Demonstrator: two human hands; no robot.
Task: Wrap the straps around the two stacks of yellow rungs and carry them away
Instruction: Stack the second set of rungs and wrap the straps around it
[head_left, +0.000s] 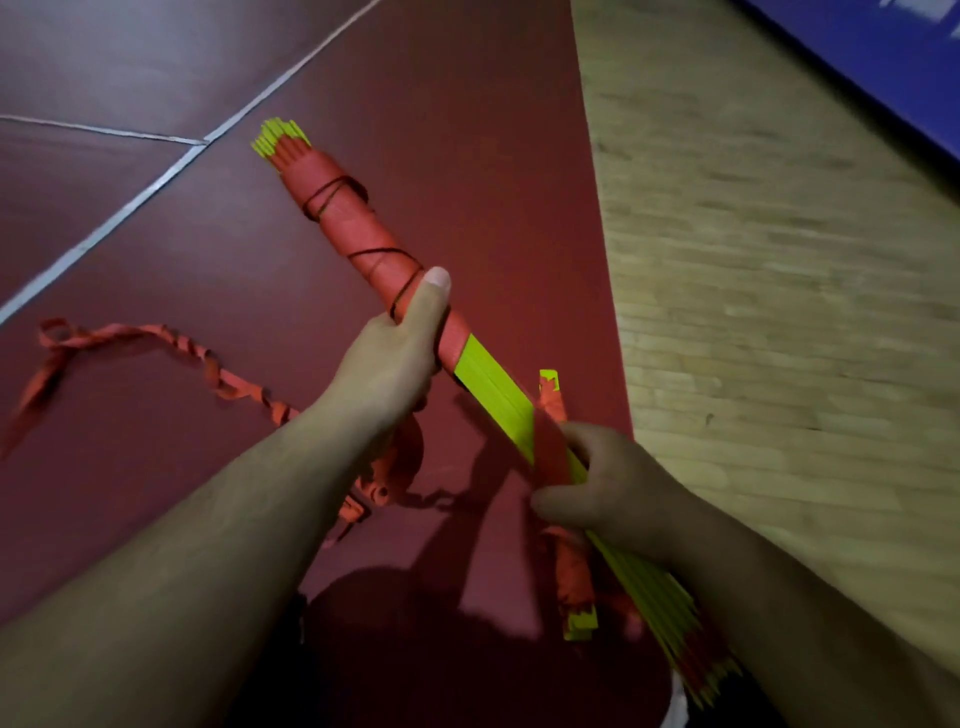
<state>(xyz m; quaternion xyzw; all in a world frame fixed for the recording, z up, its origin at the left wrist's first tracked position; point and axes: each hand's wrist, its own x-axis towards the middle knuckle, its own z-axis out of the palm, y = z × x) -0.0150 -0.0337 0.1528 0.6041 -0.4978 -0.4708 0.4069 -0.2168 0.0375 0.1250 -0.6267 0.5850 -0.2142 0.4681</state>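
Fingers (582, 441) of right hand (613, 488) pinch red strap (548, 447) against stack of yellow rungs (493, 384), left hand (384, 358) grips its wrapped section, bundle held slantwise above floor (467, 156); likely light, stiff, prone to slide apart, best gripped on strapped parts.

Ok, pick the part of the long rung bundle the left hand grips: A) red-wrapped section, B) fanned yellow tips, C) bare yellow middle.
A: the left hand curls round the red-wrapped section, just above where the bare yellow rungs begin.
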